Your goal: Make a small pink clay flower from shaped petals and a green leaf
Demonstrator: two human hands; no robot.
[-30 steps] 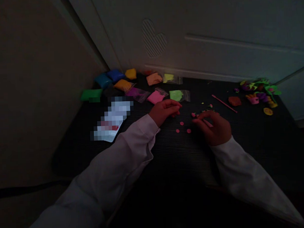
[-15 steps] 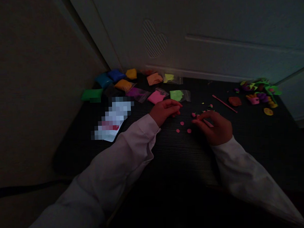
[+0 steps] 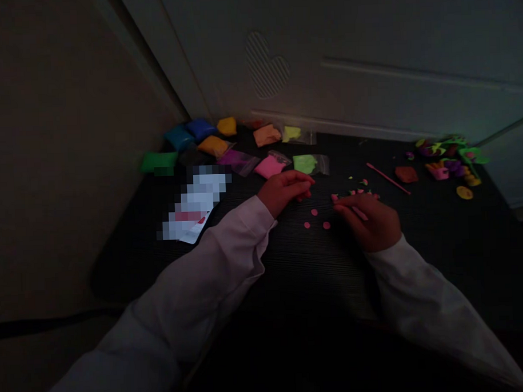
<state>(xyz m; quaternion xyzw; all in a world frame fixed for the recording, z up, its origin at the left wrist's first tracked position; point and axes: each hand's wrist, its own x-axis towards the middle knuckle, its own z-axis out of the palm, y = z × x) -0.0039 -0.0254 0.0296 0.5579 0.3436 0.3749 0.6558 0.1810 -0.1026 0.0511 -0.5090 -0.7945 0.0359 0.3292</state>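
My left hand (image 3: 285, 190) is held over the dark table with its fingers curled and thumb against them; anything inside is hidden. On the right, my right hand (image 3: 371, 221) has thumb and index finger pinched together, and what lies between the tips is too small to make out. A pink stick-like piece (image 3: 360, 213) shows beneath its fingers; whether it is held I cannot tell. Three flat pink clay discs (image 3: 314, 212) lie between the hands. Just beyond the right fingertips are several small pink clay buds with green bits (image 3: 364, 182).
Bags of coloured clay line the back left, including a pink bag (image 3: 271, 165) and a light green bag (image 3: 306, 163). A lit phone (image 3: 197, 207) lies left. Right are a pink modelling tool (image 3: 388, 178), a reddish lump (image 3: 405, 174) and finished clay figures (image 3: 451, 163). A white panel (image 3: 369, 101) stands behind.
The right hand's pinched fingertips have shifted slightly right, away from the left hand. My left hand stays in nearly the same place and pose.
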